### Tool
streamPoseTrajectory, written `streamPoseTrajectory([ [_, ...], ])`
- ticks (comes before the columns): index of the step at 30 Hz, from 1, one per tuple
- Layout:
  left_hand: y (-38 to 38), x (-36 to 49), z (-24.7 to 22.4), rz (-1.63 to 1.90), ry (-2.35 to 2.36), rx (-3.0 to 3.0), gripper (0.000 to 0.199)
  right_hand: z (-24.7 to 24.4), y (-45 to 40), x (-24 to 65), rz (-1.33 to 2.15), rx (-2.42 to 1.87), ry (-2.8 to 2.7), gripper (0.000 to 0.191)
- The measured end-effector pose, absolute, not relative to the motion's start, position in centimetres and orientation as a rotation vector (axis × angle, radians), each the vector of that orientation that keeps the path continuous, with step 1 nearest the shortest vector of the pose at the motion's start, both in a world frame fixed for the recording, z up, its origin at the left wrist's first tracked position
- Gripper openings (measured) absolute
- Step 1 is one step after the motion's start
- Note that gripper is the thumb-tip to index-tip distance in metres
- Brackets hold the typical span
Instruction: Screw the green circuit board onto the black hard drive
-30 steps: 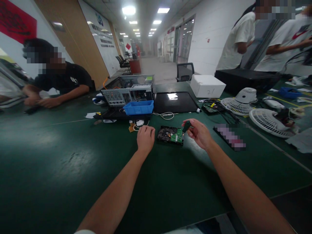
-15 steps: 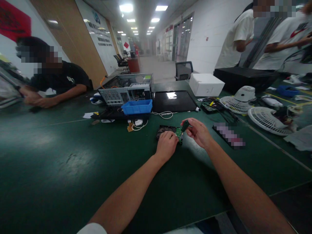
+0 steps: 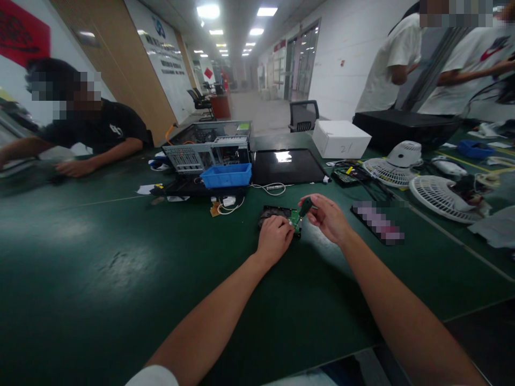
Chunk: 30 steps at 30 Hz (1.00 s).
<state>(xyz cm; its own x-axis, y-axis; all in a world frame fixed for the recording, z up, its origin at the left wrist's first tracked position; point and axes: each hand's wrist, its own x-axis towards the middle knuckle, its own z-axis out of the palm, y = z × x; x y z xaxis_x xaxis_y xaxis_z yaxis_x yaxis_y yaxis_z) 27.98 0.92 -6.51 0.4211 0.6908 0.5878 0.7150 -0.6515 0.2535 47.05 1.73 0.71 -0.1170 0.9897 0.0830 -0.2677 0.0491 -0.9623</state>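
A small dark device with a green circuit board (image 3: 295, 216), which looks like a hard drive, lies on the green table (image 3: 169, 300). My left hand (image 3: 276, 234) rests over its front and left part, fingers bent and closed on it. Above its right end my right hand (image 3: 325, 214) grips the dark green handle of a screwdriver (image 3: 306, 207), tilted with its tip down toward the board. Exactly where the tip touches is too small to tell.
Beyond the device lie a white cable (image 3: 276, 187), a blue tray (image 3: 226, 176), an open computer case (image 3: 209, 150) and a dark panel (image 3: 287, 167). A phone (image 3: 378, 222), white fan parts (image 3: 440, 198) and a white box (image 3: 341, 139) are at right. People are left and back right.
Both my hands, the screwdriver and the device look almost unmoved. The person at left has moved one arm outward to the left, so that their hands are now apart.
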Motion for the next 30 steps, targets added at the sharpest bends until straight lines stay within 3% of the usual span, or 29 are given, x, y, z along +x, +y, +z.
streamPoseTrajectory([
  [15,1.4,26.1,-6.7,-1.196,-1.420,-2.586,0.020,0.8,1.8,47.2,1.358,-0.883,-1.157,0.030],
  [19,2.0,24.6,-6.7,-1.158,-1.532,-2.562,0.044,0.7,1.8,47.2,1.370,-0.863,-1.173,0.030],
  [25,2.3,23.8,-7.2,-1.018,-1.549,-2.679,0.061,0.6,1.9,47.0,1.322,-0.919,-1.140,0.033],
  [30,2.0,23.8,-6.9,-0.953,-1.488,-2.731,0.052,0.6,1.8,47.1,1.289,-0.940,-1.158,0.032],
])
